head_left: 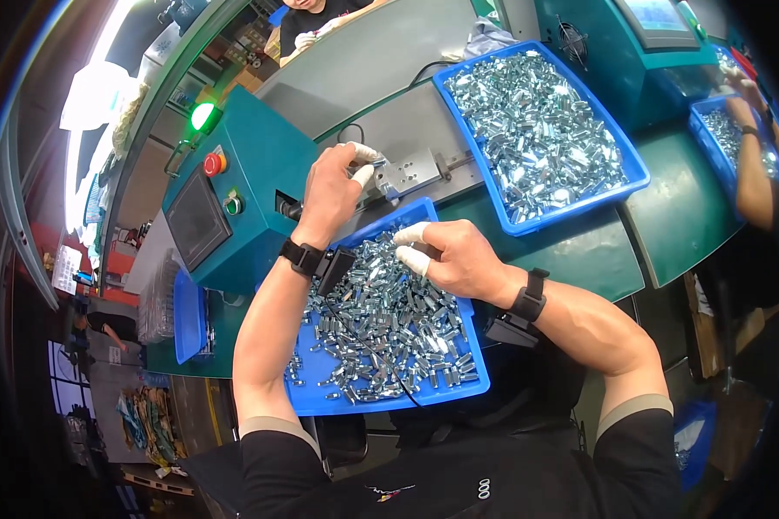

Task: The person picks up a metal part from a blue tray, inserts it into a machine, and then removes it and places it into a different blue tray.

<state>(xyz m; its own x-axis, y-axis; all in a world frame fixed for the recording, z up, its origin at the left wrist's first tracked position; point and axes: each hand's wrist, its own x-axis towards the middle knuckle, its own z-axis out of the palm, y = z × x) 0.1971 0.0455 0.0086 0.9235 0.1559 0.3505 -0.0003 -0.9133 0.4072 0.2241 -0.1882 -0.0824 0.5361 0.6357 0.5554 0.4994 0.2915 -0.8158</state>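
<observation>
A factory assembly line is showing here: blue trays (459,394) of small zinc-plated metal parts are sitting beside a teal machine (260,164) with red stop button, while co-workers are, seemingly, working similar stations beyond it.

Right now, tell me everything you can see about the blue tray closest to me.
The near blue tray is a shallow rectangular bin, plastic by its look, with a raised rim. It sits tilted in view before the teal machine, half covered by small shiny metal parts. The right hand hovers over it with white-capped fingers; the left hand reaches past it to the machine's metal fixture.
</observation>
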